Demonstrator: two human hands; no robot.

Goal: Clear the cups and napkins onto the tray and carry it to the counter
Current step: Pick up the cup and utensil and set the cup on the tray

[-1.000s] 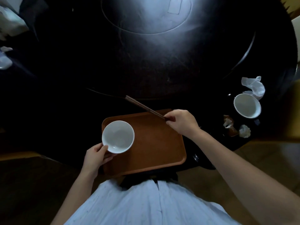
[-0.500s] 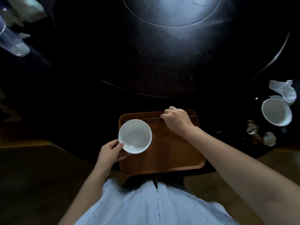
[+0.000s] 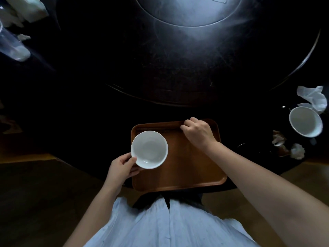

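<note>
Far left, at the dark table's (image 3: 80,104) edge: a clear plastic cup (image 3: 12,47) lying tilted, pale crumpled paper (image 3: 26,9) above it. Both sit lower and further into view than half a second ago; the camera has shifted.

Left hand (image 3: 122,169): fingers curled under the near rim of a white bowl-shaped cup (image 3: 149,149), thumb on the rim, pinching it. Cup is over the left end of the brown tray (image 3: 192,168), overlapping its left edge. Cannot tell whether the base touches the tray. Grip and place match the earlier frame.

Tray lies at the near table edge, in front of the person's pale blue shirt (image 3: 169,225).

Right hand (image 3: 198,133): at the tray's far rim, fingers bunched together and curled down. A pair of dark chopsticks (image 3: 160,128) lies flat along the far rim, their right end under the fingers. A second ago they were lifted at an angle out over the table; now they rest in the tray. Cannot tell whether the fingers still pinch them.

Right, on the table, well apart from the tray: second white cup (image 3: 305,122), a crumpled white napkin (image 3: 313,99) touching its far rim, smaller paper wads (image 3: 297,151) nearer.
</note>
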